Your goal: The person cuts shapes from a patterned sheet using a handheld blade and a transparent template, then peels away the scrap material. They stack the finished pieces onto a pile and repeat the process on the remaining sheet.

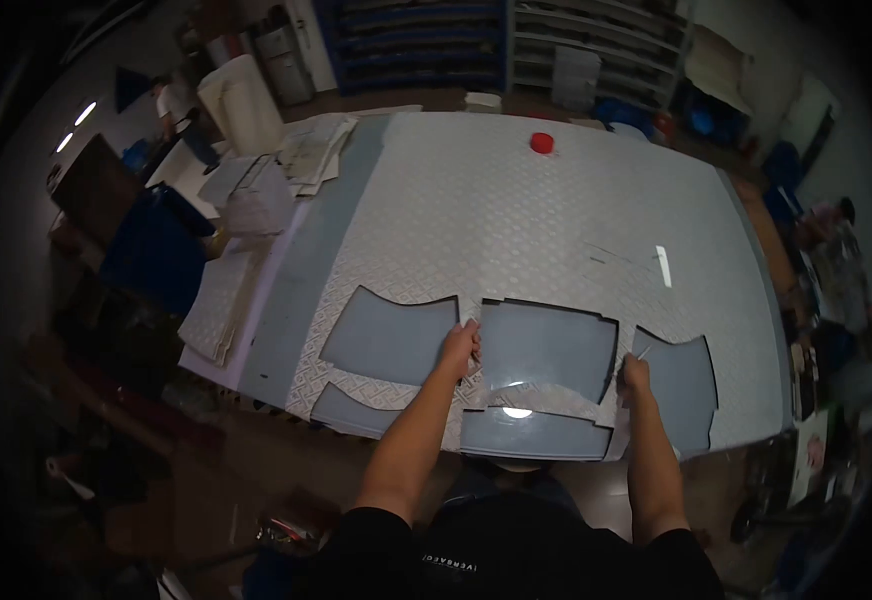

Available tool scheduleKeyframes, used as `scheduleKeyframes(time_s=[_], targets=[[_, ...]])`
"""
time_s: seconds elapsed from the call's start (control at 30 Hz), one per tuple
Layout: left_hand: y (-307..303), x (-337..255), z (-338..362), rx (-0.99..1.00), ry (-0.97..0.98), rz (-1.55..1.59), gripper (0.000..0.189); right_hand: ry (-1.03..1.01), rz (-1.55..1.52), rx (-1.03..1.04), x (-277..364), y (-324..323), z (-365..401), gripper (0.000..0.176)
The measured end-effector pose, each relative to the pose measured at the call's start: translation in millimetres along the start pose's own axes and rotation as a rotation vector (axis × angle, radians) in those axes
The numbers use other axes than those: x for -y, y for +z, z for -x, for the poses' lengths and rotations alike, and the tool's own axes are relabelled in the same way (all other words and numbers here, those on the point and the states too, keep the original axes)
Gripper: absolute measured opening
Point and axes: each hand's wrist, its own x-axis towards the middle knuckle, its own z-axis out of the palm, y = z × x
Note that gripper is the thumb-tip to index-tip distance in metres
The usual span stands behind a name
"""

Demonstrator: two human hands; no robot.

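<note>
A large patterned sheet (476,190) lies over the table, with several shaped openings cut through it that show a grey-blue surface (546,345). My left hand (462,345) is closed on the narrow strip of sheet between the left and middle openings. My right hand (634,372) is closed at the strip between the middle and right openings. A thin, pointed light object (645,351) sticks out from its fingers; what it is cannot be made out. A red round object (542,143) sits near the sheet's far edge.
Stacked patterned sheets (218,305) and a wrapped white block (248,195) stand on the left side. Blue shelving (411,45) is behind the table. One person (178,110) is at the far left, another (828,225) at the right.
</note>
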Motion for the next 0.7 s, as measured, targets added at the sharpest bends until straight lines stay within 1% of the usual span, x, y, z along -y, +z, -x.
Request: scheduleKeyframes(time_s=[0.03,0.1,0.13,0.17,0.2,0.23,0.27,0.3,0.33,0.4,0.57,0.7], targets=[[3.6,0.7,2.0,-0.031,0.017,-0.009,0.027,-0.074,-0.041,-0.043,-14.5,0.5,-6.8,0.026],[6.8,0.7,6.0,-0.070,0.021,-0.036,0.028,-0.098,0.179,-0.113,-14.6,2.4,4.5,0.032],[7.0,0.3,4.1,-0.047,0.007,-0.046,0.028,-0.162,0.308,-0.160,-24.0,2.0,-8.4,0.035],[4.7,1.3,1.6,-0.067,0.042,-0.136,0.029,-0.224,0.439,-0.197,-35.0,1.8,-19.8,0.040],[2.5,4.7,-0.2,-0.092,0.081,-0.225,0.031,-0.216,0.433,-0.208,-34.0,-0.6,-12.7,0.040],[2.5,7.8,-7.9,-0.086,0.084,-0.231,0.031,-0.291,0.556,-0.233,-25.9,3.7,-3.9,0.042],[3.8,10.8,-15.2,-0.160,0.187,-0.425,0.034,-0.368,0.679,-0.255,-18.1,9.0,5.8,0.045],[6.6,10.2,-13.6,-0.238,0.287,-0.618,0.037,-0.367,0.675,-0.255,-16.1,12.8,13.7,0.045],[9.3,8.9,-12.3,-0.237,0.291,-0.620,0.037,-0.399,0.726,-0.284,-13.0,16.5,21.2,0.045],[17.3,3.7,-9.7,-0.265,0.380,-0.766,0.042,-0.436,0.774,-0.314,-4.7,19.9,28.3,0.044],[29.3,-20.7,17.9,-0.265,0.451,-0.839,0.042,-0.465,0.809,-0.320,3.8,16.6,28.8,0.042],[26.4,-19.3,18.0,-0.246,0.489,-0.857,0.040,-0.517,0.808,-0.327,7.8,14.0,32.0,0.042]])
